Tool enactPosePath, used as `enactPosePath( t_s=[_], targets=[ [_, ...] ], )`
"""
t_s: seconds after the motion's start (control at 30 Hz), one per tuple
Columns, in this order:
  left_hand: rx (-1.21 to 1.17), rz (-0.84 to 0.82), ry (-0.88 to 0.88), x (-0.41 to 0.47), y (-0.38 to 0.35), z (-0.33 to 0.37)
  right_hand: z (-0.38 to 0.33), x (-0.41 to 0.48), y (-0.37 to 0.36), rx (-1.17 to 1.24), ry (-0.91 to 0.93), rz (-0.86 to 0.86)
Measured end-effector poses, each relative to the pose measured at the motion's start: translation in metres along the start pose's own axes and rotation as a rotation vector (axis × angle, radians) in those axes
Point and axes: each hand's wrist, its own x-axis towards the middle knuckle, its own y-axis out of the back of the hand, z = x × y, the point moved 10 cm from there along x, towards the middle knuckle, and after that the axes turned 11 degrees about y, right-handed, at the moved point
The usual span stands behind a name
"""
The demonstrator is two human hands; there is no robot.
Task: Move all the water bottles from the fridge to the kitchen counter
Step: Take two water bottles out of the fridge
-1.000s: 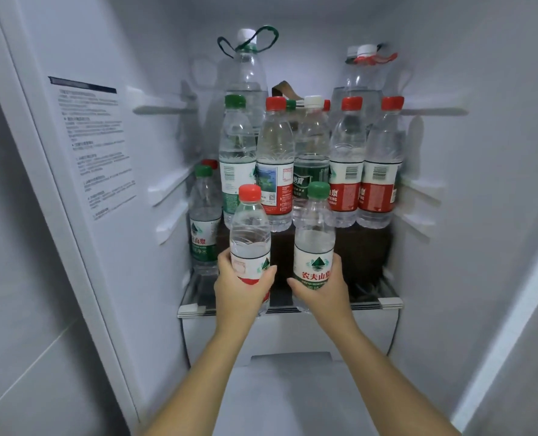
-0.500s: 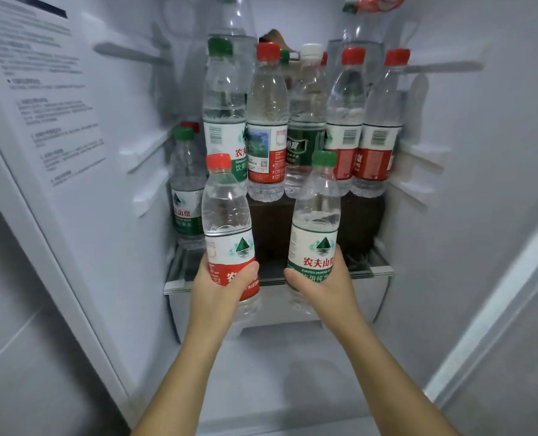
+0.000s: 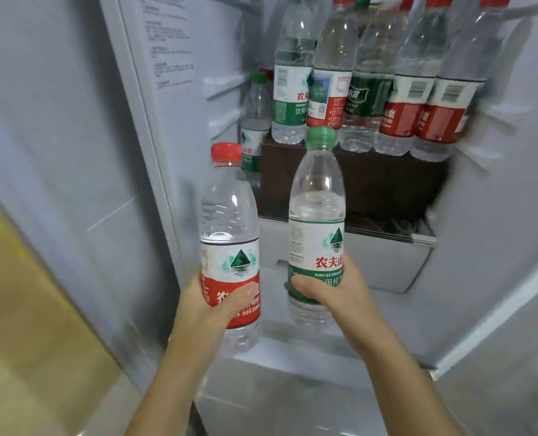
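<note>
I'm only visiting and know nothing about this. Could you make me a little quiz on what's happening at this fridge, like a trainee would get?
1. True or false: the left hand holds the red-capped bottle.
2. Where does the right hand grip the green-capped bottle? A) the cap B) the lower label C) the neck
3. Fill in: the row of bottles inside the fridge stands on a dark ____ box.
Key: 1 true; 2 B; 3 brown.
</note>
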Motion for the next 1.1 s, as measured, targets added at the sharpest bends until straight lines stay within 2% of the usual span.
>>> enactPosePath(
  t_s=[0.1,0.2,0.63,0.8,1.1],
  targets=[
    [0.002,0.168,-0.022,-0.043,0.021,-0.011,-0.004,-0.017,-0.021,0.040,0.009,-0.122],
    [-0.002,0.264,-0.035,-0.084,0.040,-0.025,-0.008,-0.033,-0.045,0.090,0.025,-0.217],
    [-0.032,0.823,-0.195,-0.303,0.163,-0.040,-0.051,-0.157,-0.210,0.283,0.041,-0.693],
    [-0.058,1.028,-0.210,-0.425,0.203,-0.062,-0.090,-0.251,-0.273,0.309,0.060,-0.883],
    [-0.070,1.359,-0.240,-0.686,0.233,-0.099,-0.178,-0.488,-0.355,0.473,0.099,-1.241]
  ],
)
